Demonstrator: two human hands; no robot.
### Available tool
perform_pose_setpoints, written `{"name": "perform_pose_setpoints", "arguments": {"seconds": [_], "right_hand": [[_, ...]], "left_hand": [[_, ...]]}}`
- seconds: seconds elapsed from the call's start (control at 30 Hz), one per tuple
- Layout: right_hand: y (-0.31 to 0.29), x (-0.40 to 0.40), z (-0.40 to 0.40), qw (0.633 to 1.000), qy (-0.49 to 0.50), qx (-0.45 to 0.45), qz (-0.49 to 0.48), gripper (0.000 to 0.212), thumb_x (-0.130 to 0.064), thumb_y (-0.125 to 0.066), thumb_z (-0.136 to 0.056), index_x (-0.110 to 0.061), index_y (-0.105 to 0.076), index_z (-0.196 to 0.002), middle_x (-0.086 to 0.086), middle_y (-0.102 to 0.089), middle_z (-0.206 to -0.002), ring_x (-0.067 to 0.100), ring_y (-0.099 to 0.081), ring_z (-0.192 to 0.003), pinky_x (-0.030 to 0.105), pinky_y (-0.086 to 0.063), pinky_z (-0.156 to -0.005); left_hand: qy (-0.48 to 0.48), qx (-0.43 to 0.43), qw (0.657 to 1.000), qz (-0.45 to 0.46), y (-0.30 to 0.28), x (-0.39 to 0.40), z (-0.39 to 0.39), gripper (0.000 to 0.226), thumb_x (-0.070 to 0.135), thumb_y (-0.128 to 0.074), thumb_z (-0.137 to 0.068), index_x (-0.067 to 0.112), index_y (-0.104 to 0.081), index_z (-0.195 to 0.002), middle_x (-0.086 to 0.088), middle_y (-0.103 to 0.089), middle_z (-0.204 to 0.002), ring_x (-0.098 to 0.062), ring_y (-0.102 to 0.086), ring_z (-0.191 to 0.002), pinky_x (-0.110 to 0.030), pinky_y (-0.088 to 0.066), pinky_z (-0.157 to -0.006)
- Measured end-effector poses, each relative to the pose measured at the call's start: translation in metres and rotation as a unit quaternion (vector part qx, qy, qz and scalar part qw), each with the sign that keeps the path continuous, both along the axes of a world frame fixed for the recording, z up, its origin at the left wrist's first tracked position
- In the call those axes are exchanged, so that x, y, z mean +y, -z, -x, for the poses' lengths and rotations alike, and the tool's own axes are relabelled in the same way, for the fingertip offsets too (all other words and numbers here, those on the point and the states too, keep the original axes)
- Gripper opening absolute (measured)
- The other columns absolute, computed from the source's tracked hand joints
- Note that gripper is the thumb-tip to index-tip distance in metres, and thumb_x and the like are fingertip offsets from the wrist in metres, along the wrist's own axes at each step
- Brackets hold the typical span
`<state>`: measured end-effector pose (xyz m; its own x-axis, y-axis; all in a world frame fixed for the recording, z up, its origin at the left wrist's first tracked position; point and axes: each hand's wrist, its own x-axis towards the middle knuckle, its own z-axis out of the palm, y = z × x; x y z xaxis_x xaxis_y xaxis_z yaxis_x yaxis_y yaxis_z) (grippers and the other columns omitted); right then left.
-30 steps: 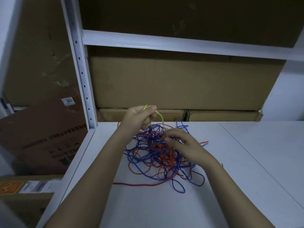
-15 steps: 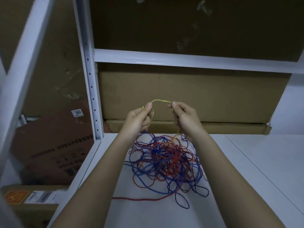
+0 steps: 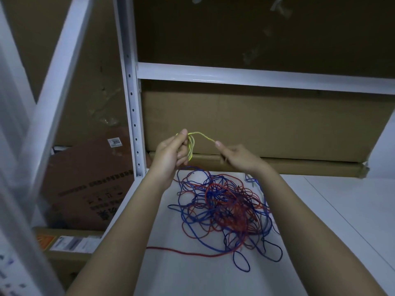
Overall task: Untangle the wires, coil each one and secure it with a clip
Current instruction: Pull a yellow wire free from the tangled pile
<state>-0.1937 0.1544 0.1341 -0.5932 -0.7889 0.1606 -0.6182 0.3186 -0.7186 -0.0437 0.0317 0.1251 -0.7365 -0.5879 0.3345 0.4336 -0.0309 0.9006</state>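
Left hand (image 3: 171, 153) grips small loops of yellow wire (image 3: 190, 149), held above the tangle (image 3: 222, 208) so the coil stays clear of it. Right hand (image 3: 237, 157) pinches the same strand and draws it taut, likely feeding the next loop.

1. We note a white shelf surface (image 3: 320, 242), a seam line running across its right part.
2. Directly on it lies a tangle of red and blue wires (image 3: 224, 208), loops overlapping near the middle of the surface.
3. One red wire strand (image 3: 181, 252) runs out of the tangle toward the left edge, flat on the surface.
4. Long flat cardboard boxes (image 3: 288, 167) lie along the back edge.
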Motion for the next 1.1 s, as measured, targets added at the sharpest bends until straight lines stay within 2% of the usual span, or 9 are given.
{"name": "perform_pose_setpoints", "arguments": {"seconds": [0.1,0.23,0.4,0.6,0.73,0.83,0.93,1.0,1.1], "right_hand": [[0.031,0.004,0.000,0.992,-0.034,-0.089,-0.085,0.055,-0.052,-0.030,-0.100,-0.011,-0.060,-0.078,0.003,-0.045,-0.062,0.014,-0.041,-0.051,0.025,-0.033,-0.052],[0.065,0.012,0.003,0.986,-0.008,-0.162,0.030,0.037,-0.034,-0.034,-0.104,-0.013,-0.058,-0.084,0.001,-0.040,-0.062,0.013,-0.039,-0.048,0.022,-0.032,-0.048],[0.050,0.008,-0.002,0.985,0.090,0.017,0.145,0.032,-0.034,-0.043,-0.101,-0.014,-0.068,-0.101,-0.016,-0.050,-0.067,0.002,-0.045,-0.065,0.018,-0.035,-0.057],[0.065,-0.003,-0.025,0.982,0.008,0.185,-0.033,0.038,-0.043,-0.037,-0.102,-0.021,-0.067,-0.110,0.005,-0.069,-0.102,0.026,-0.061,-0.094,0.036,-0.050,-0.076],[0.086,-0.009,-0.050,0.944,-0.074,0.313,-0.075,0.035,-0.038,-0.036,-0.103,-0.016,-0.063,-0.101,0.009,-0.065,-0.095,0.030,-0.059,-0.088,0.034,-0.039,-0.064],[0.086,-0.008,-0.064,0.906,-0.134,0.392,-0.087,0.028,-0.025,-0.038,-0.102,-0.012,-0.054,-0.121,0.010,-0.062,-0.112,0.031,-0.059,-0.097,0.036,-0.044,-0.070],[0.079,-0.008,-0.074,0.865,-0.155,0.452,-0.150,0.037,-0.014,-0.043,-0.097,-0.009,-0.044,-0.134,0.010,-0.056,-0.122,0.029,-0.057,-0.105,0.037,-0.046,-0.074],[0.071,-0.006,-0.081,0.832,-0.152,0.519,-0.128,0.031,-0.015,-0.053,-0.094,-0.009,-0.053,-0.124,0.009,-0.062,-0.110,0.025,-0.061,-0.095,0.034,-0.044,-0.063],[0.061,-0.002,-0.080,0.767,-0.084,0.635,-0.037,0.025,-0.022,-0.088,-0.058,-0.017,-0.066,-0.067,-0.001,-0.055,-0.056,0.017,-0.052,-0.047,0.023,-0.024,-0.045]], "left_hand": [[-0.031,-0.063,0.997,0.039,0.012,0.000,0.002,0.034,0.029,-0.046,-0.101,0.014,-0.045,-0.070,0.006,-0.028,-0.044,-0.009,-0.022,-0.040,-0.026,-0.023,-0.049],[-0.038,-0.100,0.994,-0.010,0.043,0.000,0.001,0.036,0.030,-0.046,-0.100,0.013,-0.044,-0.069,0.007,-0.026,-0.043,-0.009,-0.021,-0.040,-0.029,-0.017,-0.052],[0.074,-0.041,0.989,-0.123,0.049,0.007,-0.006,0.037,0.037,-0.044,-0.097,0.015,-0.042,-0.068,0.007,-0.023,-0.040,-0.007,-0.019,-0.034,-0.024,-0.019,-0.046],[0.129,0.097,0.965,-0.206,0.029,0.014,-0.010,0.042,0.041,-0.032,-0.099,0.011,-0.051,-0.077,0.007,-0.030,-0.043,-0.005,-0.026,-0.037,-0.019,-0.028,-0.049],[0.080,0.101,0.973,-0.190,0.033,0.012,-0.009,0.037,0.027,-0.023,-0.104,0.007,-0.052,-0.093,0.004,-0.044,-0.055,-0.010,-0.041,-0.050,-0.024,-0.034,-0.062],[0.024,0.054,0.990,-0.129,0.040,0.009,-0.008,0.028,0.016,-0.024,-0.104,0.005,-0.050,-0.103,0.003,-0.057,-0.060,-0.009,-0.055,-0.054,-0.021,-0.046,-0.060],[-0.022,-0.039,0.999,0.008,0.045,0.005,-0.007,0.021,0.014,-0.026,-0.105,0.004,-0.043,-0.112,-0.001,-0.061,-0.073,-0.006,-0.061,-0.059,-0.017,-0.049,-0.067],[-0.037,-0.113,0.987,0.108,0.048,0.003,-0.010,0.022,0.016,-0.024,-0.106,0.002,-0.039,-0.113,-0.003,-0.061,-0.085,-0.002,-0.061,-0.064,-0.017,-0.047,-0.073],[-0.023,-0.171,0.972,0.161,0.056,0.001,-0.017,0.022,0.019,-0.027,-0.106,0.003,-0.040,-0.114,0.003,-0.059,-0.094,0.009,-0.058,-0.070,-0.005,-0.043,-0.068]]}}
